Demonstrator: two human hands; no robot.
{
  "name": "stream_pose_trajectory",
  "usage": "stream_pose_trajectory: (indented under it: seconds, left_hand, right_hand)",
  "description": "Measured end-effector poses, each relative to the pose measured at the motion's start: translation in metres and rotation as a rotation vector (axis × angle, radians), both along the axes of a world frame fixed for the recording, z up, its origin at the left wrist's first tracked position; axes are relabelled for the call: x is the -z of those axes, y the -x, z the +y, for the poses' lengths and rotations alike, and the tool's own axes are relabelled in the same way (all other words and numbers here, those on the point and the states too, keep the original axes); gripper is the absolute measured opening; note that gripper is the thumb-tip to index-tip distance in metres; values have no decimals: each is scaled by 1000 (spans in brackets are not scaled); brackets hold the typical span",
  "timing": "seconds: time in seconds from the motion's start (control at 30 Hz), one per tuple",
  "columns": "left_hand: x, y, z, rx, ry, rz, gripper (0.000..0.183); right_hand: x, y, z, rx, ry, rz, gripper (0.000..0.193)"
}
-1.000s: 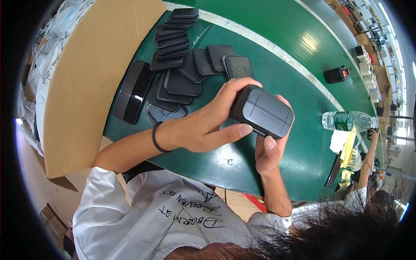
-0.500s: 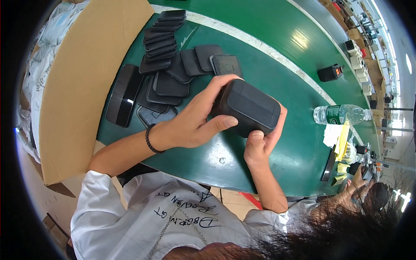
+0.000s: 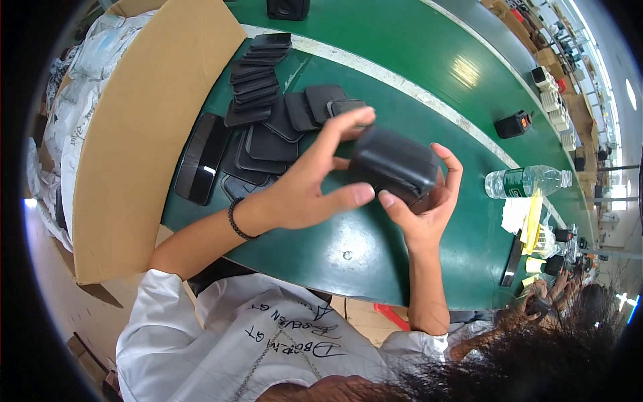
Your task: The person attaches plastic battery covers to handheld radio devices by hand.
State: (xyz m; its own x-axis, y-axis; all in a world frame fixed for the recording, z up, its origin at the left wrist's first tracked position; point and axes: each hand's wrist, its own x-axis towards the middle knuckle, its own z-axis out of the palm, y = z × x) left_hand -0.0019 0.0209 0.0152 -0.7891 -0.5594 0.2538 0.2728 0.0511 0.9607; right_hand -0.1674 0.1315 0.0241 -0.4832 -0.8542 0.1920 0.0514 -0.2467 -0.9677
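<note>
A black box-shaped device (image 3: pixel 394 163) with rounded edges is held above the green table, slightly smeared by motion. My right hand (image 3: pixel 432 208) grips it from the right, thumb on the near side and fingers round the far side. My left hand (image 3: pixel 308 177) is at its left with the fingers spread and a gap showing between palm and device; its thumb tip lies close to the near edge. Flat black rounded-square panels (image 3: pixel 271 144) lie overlapping beyond my left wrist. More of them form a fanned row (image 3: pixel 256 84) farther back.
A glossy black slab (image 3: pixel 201 157) lies by a tall cardboard box (image 3: pixel 144 134) filled with white wrapping. To the right are a water bottle (image 3: pixel 526 182) and yellow strips (image 3: pixel 534 224). Black devices stand at the far edge (image 3: pixel 288 8) and far right (image 3: pixel 514 124). A co-worker's hands (image 3: pixel 546 295) show at lower right.
The device has turned in my right hand, so a different side faces up. My left hand's fingers have lifted off it and spread. The view has shifted slightly.
</note>
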Motion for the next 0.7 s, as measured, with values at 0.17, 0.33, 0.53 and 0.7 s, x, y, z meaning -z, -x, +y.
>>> stream_pose_trajectory:
  seconds: [0.17, 0.33, 0.53, 0.7]
  left_hand:
    - [-6, -4, -13, -14, 275, -126, 84]
    - [5, -1, -14, 101, 360, -88, 73]
    - [19, 4, 5, 55, -98, 58, 67]
    - [20, 4, 12, 8, -79, 36, 72]
  right_hand:
    - [2, 10, 4, -54, -27, 443, 84]
    - [-1, -5, 3, 12, -73, 535, 96]
    - [9, -20, -4, -30, -48, 110, 85]
    - [8, -36, 3, -64, -62, -102, 85]
